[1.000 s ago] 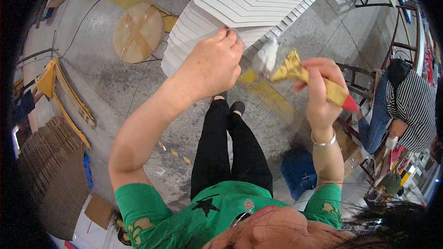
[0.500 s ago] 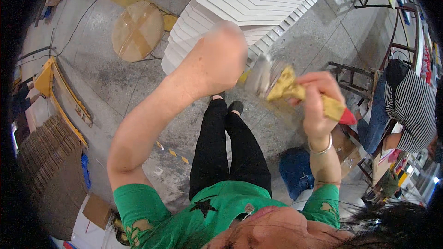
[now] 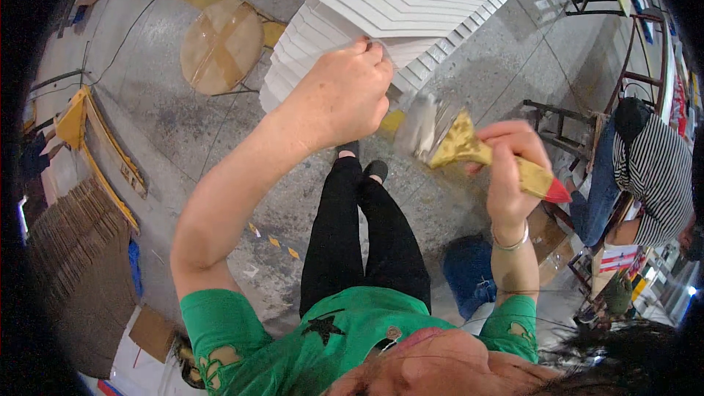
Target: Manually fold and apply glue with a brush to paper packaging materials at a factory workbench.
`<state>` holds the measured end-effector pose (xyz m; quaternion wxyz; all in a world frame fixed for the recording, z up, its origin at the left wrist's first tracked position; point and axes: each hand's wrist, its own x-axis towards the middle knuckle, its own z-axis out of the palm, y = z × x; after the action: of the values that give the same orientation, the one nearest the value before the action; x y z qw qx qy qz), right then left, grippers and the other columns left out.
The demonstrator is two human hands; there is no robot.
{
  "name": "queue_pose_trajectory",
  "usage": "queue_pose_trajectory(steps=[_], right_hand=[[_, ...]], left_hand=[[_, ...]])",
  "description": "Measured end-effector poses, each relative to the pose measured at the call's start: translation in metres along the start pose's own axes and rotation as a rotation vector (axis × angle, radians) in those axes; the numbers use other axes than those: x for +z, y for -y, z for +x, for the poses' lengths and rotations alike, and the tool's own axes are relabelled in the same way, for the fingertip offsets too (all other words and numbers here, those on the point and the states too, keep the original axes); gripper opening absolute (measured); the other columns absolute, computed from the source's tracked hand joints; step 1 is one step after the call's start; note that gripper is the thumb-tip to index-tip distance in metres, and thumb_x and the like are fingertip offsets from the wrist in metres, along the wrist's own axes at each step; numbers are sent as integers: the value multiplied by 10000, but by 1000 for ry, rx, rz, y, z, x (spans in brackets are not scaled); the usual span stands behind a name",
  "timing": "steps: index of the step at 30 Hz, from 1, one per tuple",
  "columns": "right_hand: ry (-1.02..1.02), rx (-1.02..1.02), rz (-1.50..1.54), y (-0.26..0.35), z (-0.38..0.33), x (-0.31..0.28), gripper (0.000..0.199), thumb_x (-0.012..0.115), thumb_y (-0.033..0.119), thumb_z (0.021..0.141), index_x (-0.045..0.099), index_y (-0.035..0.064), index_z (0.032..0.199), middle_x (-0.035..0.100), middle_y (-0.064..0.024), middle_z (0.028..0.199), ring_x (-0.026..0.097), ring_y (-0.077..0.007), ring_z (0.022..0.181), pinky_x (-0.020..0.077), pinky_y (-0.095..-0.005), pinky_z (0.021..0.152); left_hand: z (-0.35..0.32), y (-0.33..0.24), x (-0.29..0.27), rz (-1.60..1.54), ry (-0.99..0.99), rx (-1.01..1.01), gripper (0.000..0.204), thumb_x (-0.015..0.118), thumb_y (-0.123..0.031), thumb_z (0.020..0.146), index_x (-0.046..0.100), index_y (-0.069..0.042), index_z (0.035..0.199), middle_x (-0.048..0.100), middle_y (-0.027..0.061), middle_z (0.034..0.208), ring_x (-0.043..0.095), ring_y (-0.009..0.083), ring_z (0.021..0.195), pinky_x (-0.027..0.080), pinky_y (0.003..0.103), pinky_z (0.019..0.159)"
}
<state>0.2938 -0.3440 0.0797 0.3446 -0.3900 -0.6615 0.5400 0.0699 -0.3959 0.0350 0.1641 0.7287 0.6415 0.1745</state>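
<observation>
A fanned stack of white sheets (image 3: 411, 0) stretches away from me at the top of the view, its stepped edges overlapping. My left hand (image 3: 348, 92) is closed at the near end of the stack, fingertips pinched at the edge of a sheet; the fingers partly hide the spot. In my right hand (image 3: 513, 169) is a wide paintbrush, gripped by its stained yellow handle (image 3: 532, 176) with a red tip. Pale, blurred bristles (image 3: 425, 128) point left toward the corner of the stack, apparently just short of it.
A round tan board (image 3: 221, 48) with crossed tape lies at far left. Beyond my left arm are a yellow frame (image 3: 103, 147) and stacked brown cardboard (image 3: 81, 249). A person in a striped top (image 3: 660, 176) works at right, near dark metal racks (image 3: 561, 128) and a blue stool (image 3: 469, 271).
The paintbrush and my right hand have shifted slightly right and down. My left hand stays at the stack's near end, its fingers now sharper to see.
</observation>
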Motion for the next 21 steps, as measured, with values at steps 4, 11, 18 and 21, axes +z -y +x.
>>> queue_pose_trajectory(steps=[4, 11, 18, 21], right_hand=[[171, -137, -241, -21, 8, 7, 59, 554, 5, 793, 562, -19, 740, 619, -148, 795, 572, -151, 570, 465, -264, 530], [95, -96, -103, -16, 8, -1, 47, 589, 15, 767, 573, -14, 732, 621, -136, 799, 582, -155, 600, 461, -249, 536], [-17, -189, -100, -6, -4, -44, 111, 500, 35, 797, 553, -23, 717, 597, -178, 830, 568, -176, 625, 476, -254, 476], [-259, -202, 39, -3, -7, -71, 203, 450, 119, 819, 538, -54, 759, 580, -199, 834, 514, -175, 520, 393, -224, 379]], left_hand=[[2, -1, 2, -35, 16, -6, 279, 530, -35, 667, 553, 78, 921, 571, 217, 1049, 533, 360, 1030, 465, 404, 861], [10, -5, 3, 4, 11, -15, 281, 529, -26, 660, 544, 71, 922, 567, 209, 1048, 532, 352, 1022, 471, 406, 838], [-5, -20, 15, 46, -229, -61, 350, 547, -30, 670, 554, 57, 1009, 567, 192, 1102, 525, 353, 1070, 462, 412, 881], [-29, -59, 61, -160, -685, 15, 336, 547, 8, 703, 576, 44, 1035, 568, 228, 1125, 549, 359, 1064, 428, 419, 951]])
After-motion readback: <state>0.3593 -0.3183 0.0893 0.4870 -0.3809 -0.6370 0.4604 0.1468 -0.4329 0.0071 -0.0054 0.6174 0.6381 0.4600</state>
